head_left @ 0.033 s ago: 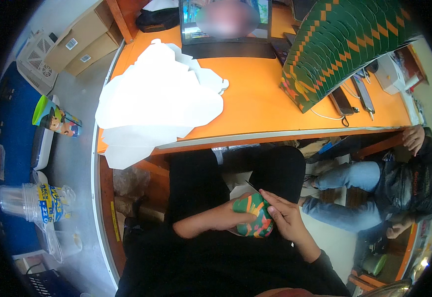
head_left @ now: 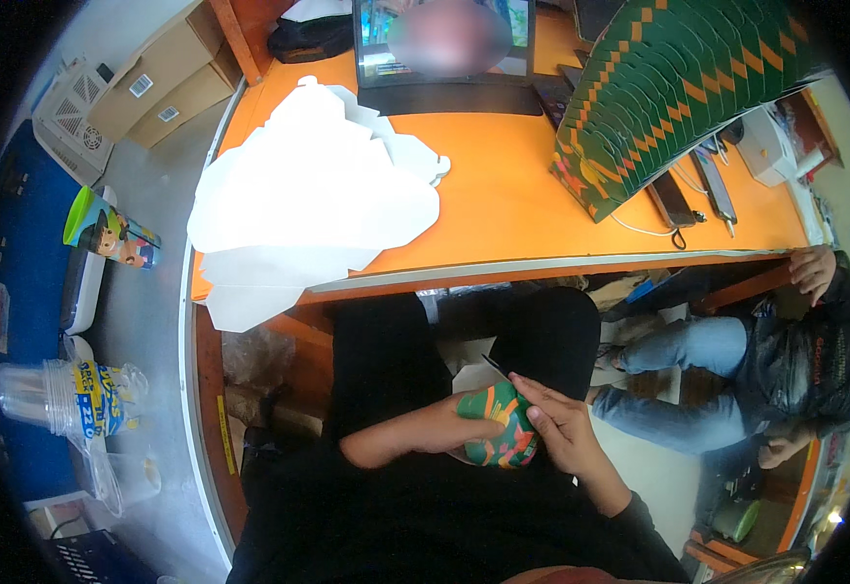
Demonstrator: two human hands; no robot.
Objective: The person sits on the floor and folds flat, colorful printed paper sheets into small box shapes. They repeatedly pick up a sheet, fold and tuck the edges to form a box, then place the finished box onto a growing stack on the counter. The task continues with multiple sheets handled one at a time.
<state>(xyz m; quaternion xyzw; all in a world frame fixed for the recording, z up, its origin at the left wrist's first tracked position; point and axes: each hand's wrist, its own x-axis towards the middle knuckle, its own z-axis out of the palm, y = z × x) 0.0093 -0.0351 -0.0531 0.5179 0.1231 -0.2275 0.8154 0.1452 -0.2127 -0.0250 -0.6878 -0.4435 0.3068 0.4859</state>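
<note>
1. The orange bench (head_left: 503, 209) is carrying the stock within arm's reach of the seated person.
2. White flat blanks (head_left: 308, 200) are lying spread near its front edge, one overhanging.
3. Green-and-orange printed cartons (head_left: 678, 88) are leaning in a fanned row, keeping them sorted.
4. The left hand (head_left: 459, 425) and right hand (head_left: 566, 433) are closing together around a printed carton piece (head_left: 500, 428), holding it over the lap below the bench, likely for bending it.

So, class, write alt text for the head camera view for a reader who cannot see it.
A seated person's left hand and right hand hold a green-and-orange patterned carton over their lap. Ahead, an orange desk carries white flat sheets and a fanned stack of matching cartons.
</note>
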